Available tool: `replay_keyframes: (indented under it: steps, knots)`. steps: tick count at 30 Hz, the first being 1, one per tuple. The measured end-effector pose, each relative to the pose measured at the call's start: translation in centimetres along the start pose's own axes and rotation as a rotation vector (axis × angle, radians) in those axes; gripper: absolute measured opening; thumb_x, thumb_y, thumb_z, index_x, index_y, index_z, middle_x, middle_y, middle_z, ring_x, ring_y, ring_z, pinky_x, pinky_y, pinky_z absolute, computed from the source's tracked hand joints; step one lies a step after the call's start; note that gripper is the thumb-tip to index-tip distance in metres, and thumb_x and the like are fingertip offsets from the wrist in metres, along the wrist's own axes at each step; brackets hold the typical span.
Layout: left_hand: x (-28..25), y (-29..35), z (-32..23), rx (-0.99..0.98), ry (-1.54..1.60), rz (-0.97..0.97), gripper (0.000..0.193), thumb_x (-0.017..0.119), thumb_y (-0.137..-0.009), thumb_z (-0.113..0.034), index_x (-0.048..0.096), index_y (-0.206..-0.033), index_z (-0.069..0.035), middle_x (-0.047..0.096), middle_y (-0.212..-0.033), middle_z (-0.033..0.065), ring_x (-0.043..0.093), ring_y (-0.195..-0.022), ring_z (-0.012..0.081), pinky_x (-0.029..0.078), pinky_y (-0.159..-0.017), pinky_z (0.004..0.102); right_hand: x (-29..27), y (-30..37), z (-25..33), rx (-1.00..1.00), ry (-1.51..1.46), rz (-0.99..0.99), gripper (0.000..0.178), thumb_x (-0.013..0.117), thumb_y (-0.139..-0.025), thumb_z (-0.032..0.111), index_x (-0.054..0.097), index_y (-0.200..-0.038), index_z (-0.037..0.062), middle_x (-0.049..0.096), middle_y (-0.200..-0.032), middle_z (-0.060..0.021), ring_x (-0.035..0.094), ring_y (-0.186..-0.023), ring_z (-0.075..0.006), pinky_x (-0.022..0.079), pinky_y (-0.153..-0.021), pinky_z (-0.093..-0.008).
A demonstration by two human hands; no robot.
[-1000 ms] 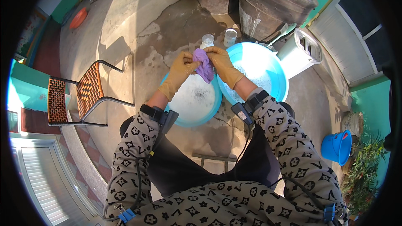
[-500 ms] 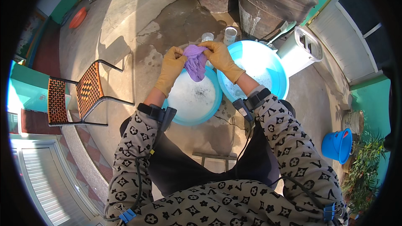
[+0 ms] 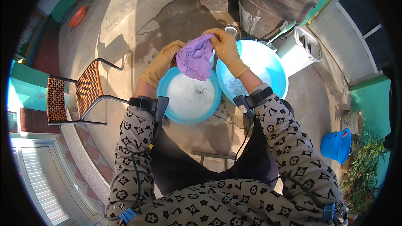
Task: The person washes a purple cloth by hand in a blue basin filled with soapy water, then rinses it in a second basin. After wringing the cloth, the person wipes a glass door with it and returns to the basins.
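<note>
A crumpled purple cloth (image 3: 196,58) is stretched between my two hands, above the far part of a blue basin (image 3: 162,93) full of sudsy white water. My left hand (image 3: 164,60), in a yellow rubber glove, grips the cloth's left edge; its fingertips are partly behind the fabric. Pinching the upper right corner is my right hand (image 3: 226,50), gloved the same way, with the fingers closed. Under and beside the right hand stands a larger light-blue basin (image 3: 283,69) holding water with some foam.
A clear cup (image 3: 230,30) stands behind the basins, near large brown clay vats (image 3: 268,6). A white bin (image 3: 298,50) is at the right, with a blue bucket (image 3: 336,146) nearer. A woven chair (image 3: 86,90) stands left. A low stool (image 3: 213,157) shows between my legs.
The purple cloth has been spread wider and raised slightly. My left hand has moved left and turned; my right hand has shifted up and right.
</note>
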State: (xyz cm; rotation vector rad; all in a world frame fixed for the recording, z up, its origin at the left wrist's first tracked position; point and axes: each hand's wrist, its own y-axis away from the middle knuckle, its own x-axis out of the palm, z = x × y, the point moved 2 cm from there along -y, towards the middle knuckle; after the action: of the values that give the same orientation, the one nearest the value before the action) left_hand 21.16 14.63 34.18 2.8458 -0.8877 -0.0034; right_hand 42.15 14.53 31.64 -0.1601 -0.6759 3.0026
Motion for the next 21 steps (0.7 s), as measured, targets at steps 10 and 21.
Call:
replay_keyframes:
  steps: [10,21]
  knots:
    - [2.2,-1.5,3.9,0.17,-0.327,-0.123,0.048,0.064,-0.088,-0.019,0.046,-0.129,-0.002,0.056,-0.117,0.0095,0.053,-0.109,0.0173,0.046,-0.092,0.0292,1.0,1.3,-1.2,0.461,-0.6,-0.037,0.017,0.054,-0.087,0.003,0.065,-0.1,-0.0019,0.064,-0.088,-0.0063,0.059,-0.074,-0.0129,0.05,-0.065,-0.0252]
    - [0.0,0.3,-0.3,0.07,0.142,-0.109,0.024,0.048,-0.087,-0.011,0.057,-0.105,0.001,0.06,-0.093,0.0068,0.057,-0.08,0.0131,0.047,-0.074,0.0246,-1.2,0.1,2.2,0.217,-0.359,0.255,0.028,0.064,-0.084,0.012,0.064,-0.111,0.0039,0.065,-0.101,-0.0065,0.06,-0.09,-0.0137,0.051,-0.075,-0.0249]
